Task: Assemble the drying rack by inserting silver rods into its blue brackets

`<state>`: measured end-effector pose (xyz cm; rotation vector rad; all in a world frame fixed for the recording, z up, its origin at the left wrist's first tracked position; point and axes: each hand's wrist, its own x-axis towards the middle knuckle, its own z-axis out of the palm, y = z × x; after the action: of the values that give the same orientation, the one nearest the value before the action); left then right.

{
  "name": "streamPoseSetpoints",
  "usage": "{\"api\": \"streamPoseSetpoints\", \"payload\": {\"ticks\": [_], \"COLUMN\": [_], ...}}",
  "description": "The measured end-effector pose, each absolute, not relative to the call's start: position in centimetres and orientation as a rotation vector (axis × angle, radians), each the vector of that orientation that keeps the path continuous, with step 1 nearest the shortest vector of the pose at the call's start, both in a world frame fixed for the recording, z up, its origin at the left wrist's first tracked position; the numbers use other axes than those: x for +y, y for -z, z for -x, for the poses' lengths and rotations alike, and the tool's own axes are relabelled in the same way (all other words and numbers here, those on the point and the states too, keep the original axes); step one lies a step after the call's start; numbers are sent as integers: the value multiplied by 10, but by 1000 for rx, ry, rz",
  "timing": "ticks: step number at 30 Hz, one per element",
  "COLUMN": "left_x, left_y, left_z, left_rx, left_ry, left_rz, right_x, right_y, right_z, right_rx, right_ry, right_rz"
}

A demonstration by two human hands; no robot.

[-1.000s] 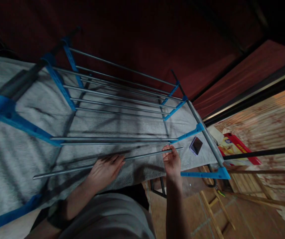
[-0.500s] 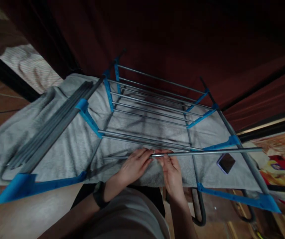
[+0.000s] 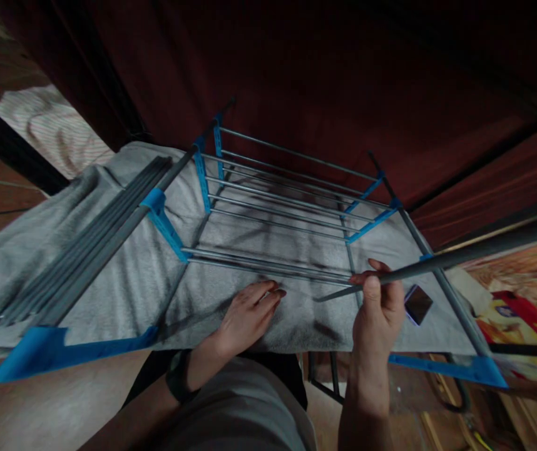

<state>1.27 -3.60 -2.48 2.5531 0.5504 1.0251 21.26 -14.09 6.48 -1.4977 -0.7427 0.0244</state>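
Observation:
A drying rack of grey metal rods and blue plastic brackets lies flat on a grey towel. My right hand is closed round a loose grey metal rod, lifted off the towel and slanting up to the right past the frame edge. My left hand rests open, fingers flat on the towel, just in front of the nearest pair of fitted rods. A dark band sits on my left wrist.
A bundle of loose grey rods lies on the towel at the left. A small dark phone sits by the rack's right rail. A red and yellow box is on the floor at the right. Dark red wall behind.
My right hand has lifted the loose rod off the towel and swung it up to the right. My left hand has let go of it and now lies flat on the towel.

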Motion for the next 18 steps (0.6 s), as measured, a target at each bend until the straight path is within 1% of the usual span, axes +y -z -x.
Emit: {"api": "streamPoseSetpoints", "payload": {"ticks": [2,6,11,18], "left_x": [-36,-38,-53,-68], "left_y": [24,20,16,17], "left_z": [-12,-9,-7,-15], "left_rx": [491,394,233,90], "left_ry": [-1054,-1127,-1071,-977], "left_rz": [-2597,-2685,-2803,-2837], "right_x": [-140,-134,-125,-133], "right_y": [-62,-53,-33,-5], "right_z": [-215,-212,-203,-197], "right_rx": [-843,-1120,-1414,-1660], "right_ry": [-9,-87,-163,-159], "right_rz": [1604,1712,1845,2095]}}
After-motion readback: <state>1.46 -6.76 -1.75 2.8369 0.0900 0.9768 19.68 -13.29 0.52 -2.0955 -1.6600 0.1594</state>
